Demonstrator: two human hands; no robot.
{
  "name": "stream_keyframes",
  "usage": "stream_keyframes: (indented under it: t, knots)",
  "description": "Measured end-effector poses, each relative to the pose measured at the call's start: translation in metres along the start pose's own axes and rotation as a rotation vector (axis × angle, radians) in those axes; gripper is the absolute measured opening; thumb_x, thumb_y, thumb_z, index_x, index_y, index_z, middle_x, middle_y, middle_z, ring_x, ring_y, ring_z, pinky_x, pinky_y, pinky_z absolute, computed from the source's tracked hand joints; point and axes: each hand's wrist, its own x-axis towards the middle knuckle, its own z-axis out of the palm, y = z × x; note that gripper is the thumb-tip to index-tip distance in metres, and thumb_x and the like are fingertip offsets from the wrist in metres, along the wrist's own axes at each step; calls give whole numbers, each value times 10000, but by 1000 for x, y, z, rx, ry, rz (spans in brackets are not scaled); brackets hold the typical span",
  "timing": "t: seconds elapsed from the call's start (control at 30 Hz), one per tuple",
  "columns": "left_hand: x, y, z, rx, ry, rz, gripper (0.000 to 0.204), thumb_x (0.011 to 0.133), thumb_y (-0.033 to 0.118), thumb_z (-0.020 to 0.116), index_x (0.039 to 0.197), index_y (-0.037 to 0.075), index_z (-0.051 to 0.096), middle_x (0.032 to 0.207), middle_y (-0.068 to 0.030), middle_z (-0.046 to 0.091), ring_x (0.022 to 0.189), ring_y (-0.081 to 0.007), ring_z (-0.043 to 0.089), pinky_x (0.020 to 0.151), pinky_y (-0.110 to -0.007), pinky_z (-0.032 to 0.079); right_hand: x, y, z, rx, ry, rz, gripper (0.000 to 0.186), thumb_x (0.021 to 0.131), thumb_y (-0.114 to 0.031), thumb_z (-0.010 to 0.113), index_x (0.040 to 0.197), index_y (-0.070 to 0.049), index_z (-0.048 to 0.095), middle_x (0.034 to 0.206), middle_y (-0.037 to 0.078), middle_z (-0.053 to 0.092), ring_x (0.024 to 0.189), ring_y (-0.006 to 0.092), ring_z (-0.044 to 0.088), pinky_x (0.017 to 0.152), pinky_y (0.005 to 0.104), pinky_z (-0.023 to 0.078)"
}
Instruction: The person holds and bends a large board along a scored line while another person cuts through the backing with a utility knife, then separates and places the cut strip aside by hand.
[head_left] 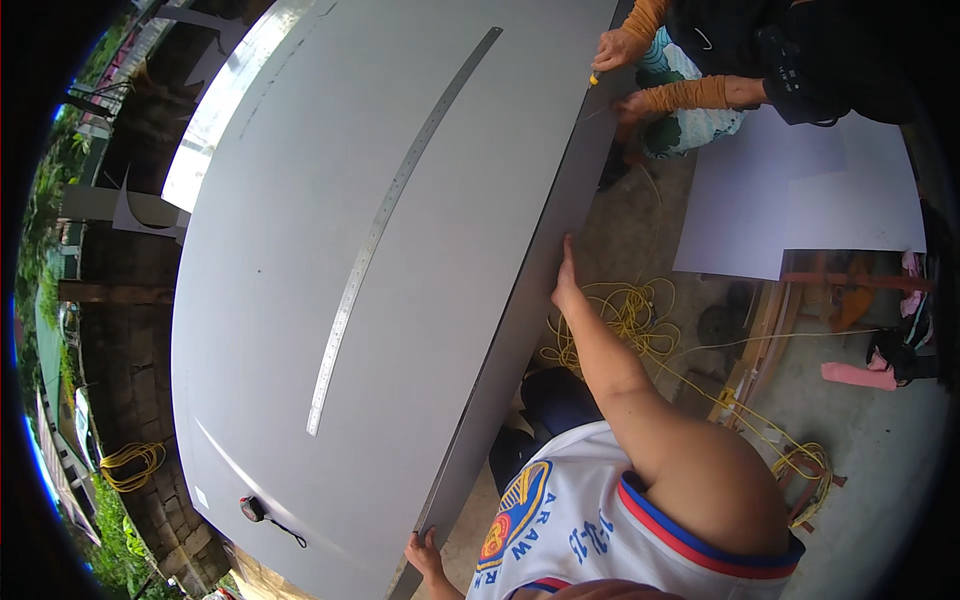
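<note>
A large grey sheet (pixel 260 350) takes up the middle of the view, with a long steel ruler (pixel 376 240) and a tape measure (pixel 255 510) lying on it. My right hand (pixel 565 280) rests against the sheet's right edge with fingers stretched along it. My left hand (pixel 424 550) grips the same edge near the bottom of the view. A co-worker's hand (pixel 620 50) at the top right holds a small yellow tool (pixel 596 79) at the edge, and their other hand (pixel 635 105) is just below it.
At right lie white sheets (pixel 740 200) over timber pieces, a tangle of yellow cord (pixel 610 320) and pink cloth (pixel 855 373) on the concrete floor (pixel 880 450). At left are a block wall (pixel 140 370) with coiled yellow cord (pixel 130 460) and greenery outside.
</note>
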Motion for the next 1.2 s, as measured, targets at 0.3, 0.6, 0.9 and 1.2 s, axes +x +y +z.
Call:
stream_keyframes:
  t: [0.3,0.6,0.9,1.2]
  knots:
    - [-1,-8,4,-3,39,42,410,707,214,825,662,9,472,600,-205,539,584,-453,506,528,-474,392,10,6,-6,-20,-36,-28,1113,747,-801,542,1497,-29,258,1567,131,235,1434,283,224,1165,452,149]
    - [-2,-21,12,-21,86,148,398,716,194,826,735,27,465,598,-184,534,545,-441,487,500,-472,379,13,4,-6,-58,71,10,1015,766,-785,534,1486,-102,324,1517,100,343,1377,292,331,1124,509,236]
    - [-3,-22,13,24,99,184,404,703,174,834,788,41,463,580,-178,527,523,-422,480,481,-455,370,-13,-5,1,-54,23,-12,1041,757,-805,517,1499,-109,298,1532,108,318,1394,308,301,1131,528,203]
    - [-2,-16,10,57,74,122,366,721,210,827,735,32,507,652,-193,601,579,-435,550,522,-444,424,-3,-4,-2,-31,28,-3,1023,778,-764,549,1483,-61,313,1509,112,349,1373,276,340,1137,444,240]
